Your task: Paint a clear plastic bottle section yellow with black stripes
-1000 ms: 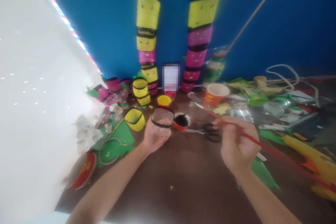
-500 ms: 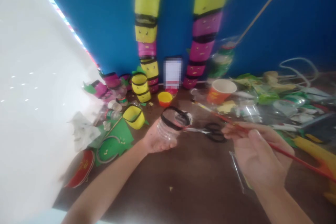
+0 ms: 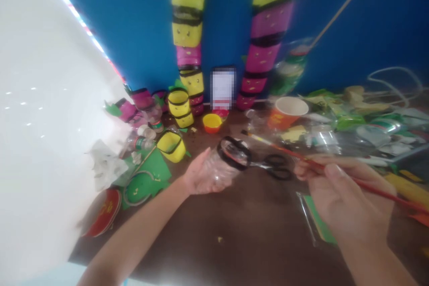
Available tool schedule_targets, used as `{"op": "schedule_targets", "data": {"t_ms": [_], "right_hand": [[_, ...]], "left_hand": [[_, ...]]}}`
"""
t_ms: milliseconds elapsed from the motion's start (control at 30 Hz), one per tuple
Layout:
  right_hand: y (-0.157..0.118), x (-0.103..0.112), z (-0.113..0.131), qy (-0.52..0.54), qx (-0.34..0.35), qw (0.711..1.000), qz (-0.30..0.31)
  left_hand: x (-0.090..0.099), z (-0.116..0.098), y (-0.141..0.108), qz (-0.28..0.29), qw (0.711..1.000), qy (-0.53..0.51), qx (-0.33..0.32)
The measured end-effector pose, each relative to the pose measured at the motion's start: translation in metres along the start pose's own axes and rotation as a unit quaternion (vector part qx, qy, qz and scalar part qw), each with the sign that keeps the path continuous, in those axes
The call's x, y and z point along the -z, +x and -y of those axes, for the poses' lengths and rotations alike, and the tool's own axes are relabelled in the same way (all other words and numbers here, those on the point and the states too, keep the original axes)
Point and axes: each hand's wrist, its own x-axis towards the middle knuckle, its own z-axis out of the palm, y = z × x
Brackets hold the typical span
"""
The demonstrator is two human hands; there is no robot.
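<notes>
My left hand [image 3: 201, 174] is wrapped round a clear plastic bottle piece [image 3: 223, 167] with a black band at its rim. It is tilted, its mouth facing up and to the right. In my right hand [image 3: 345, 192] is a long red paintbrush [image 3: 284, 148], pinched between thumb and fingers. Its bristle end points left, above the table and apart from the bottle piece. Black-handled scissors [image 3: 276, 167] lie between my hands, their blades partly hidden behind the bottle piece. A yellow and orange small cup [image 3: 212, 124] stands behind the bottle piece.
Painted yellow cups [image 3: 171, 146] and green paper [image 3: 147, 183] lie at the left, near a red paper cup [image 3: 103, 212]. An orange paper cup [image 3: 288, 111] and plastic scraps [image 3: 372, 132] crowd the right. Yellow and pink bottle columns [image 3: 187, 33] stand against the blue wall.
The bottle piece has moved slightly right and turned, its mouth now more toward the right. My right hand with the paintbrush has shifted a little right, showing more of the green packet beneath.
</notes>
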Motion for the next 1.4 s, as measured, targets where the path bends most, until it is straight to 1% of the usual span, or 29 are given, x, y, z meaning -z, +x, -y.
{"op": "schedule_targets", "data": {"t_ms": [67,167,233,300,367,467,533,567,700,833,900,967,1033,1100,1200,1267,1333,1400], "right_hand": [[0.008,0.001,0.004,0.001,-0.018,1.000,-0.022],[0.021,0.002,0.010,-0.009,-0.043,0.998,-0.052],[0.028,0.002,0.015,0.008,-0.043,0.997,-0.070],[0.034,0.001,0.021,0.039,-0.041,0.995,-0.076],[0.038,0.000,0.026,0.052,-0.050,0.995,-0.066],[0.042,-0.002,0.034,0.029,-0.071,0.996,-0.045],[0.044,-0.004,0.037,0.010,-0.077,0.997,-0.019],[0.045,-0.005,0.038,0.001,-0.077,0.997,-0.002],[0.053,-0.012,0.039,-0.027,-0.063,0.996,0.050],[0.064,-0.018,0.041,-0.047,-0.031,0.997,0.057],[0.069,-0.018,0.045,-0.093,-0.004,0.994,0.064],[0.072,-0.019,0.052,-0.183,0.029,0.978,0.092],[0.075,-0.021,0.061,-0.280,0.071,0.947,0.139],[0.078,-0.024,0.070,-0.339,0.119,0.912,0.198],[0.082,-0.031,0.078,-0.383,0.174,0.861,0.287],[0.083,-0.036,0.080,-0.402,0.189,0.836,0.322],[0.083,-0.039,0.080,-0.416,0.184,0.824,0.338],[0.083,-0.040,0.080,-0.423,0.170,0.820,0.346]], "left_hand": [[0.004,0.000,-0.001,0.012,1.000,-0.023,-0.005],[0.010,0.001,-0.002,0.018,0.999,-0.032,-0.034],[0.012,0.001,-0.003,0.013,0.997,-0.035,-0.061],[0.013,0.001,-0.003,0.003,0.995,-0.039,-0.087],[0.011,0.000,-0.003,-0.012,0.993,-0.039,-0.111],[0.006,-0.002,-0.001,-0.055,0.988,-0.032,-0.139],[0.004,-0.002,0.001,-0.076,0.985,-0.030,-0.149],[0.004,-0.002,0.002,-0.077,0.984,-0.030,-0.156],[0.009,0.002,0.001,-0.030,0.982,-0.001,-0.188],[0.012,0.006,-0.005,0.010,0.976,0.069,-0.205],[0.013,0.006,-0.007,0.016,0.974,0.090,-0.206],[0.016,0.007,-0.007,0.013,0.973,0.107,-0.204],[0.019,0.007,-0.006,0.011,0.973,0.120,-0.197],[0.022,0.007,-0.005,0.010,0.975,0.117,-0.188],[0.026,0.008,-0.003,0.002,0.978,0.107,-0.178],[0.027,0.010,-0.002,0.002,0.978,0.108,-0.177],[0.028,0.011,-0.002,0.009,0.976,0.111,-0.185],[0.028,0.012,-0.002,0.017,0.974,0.116,-0.194]]}}
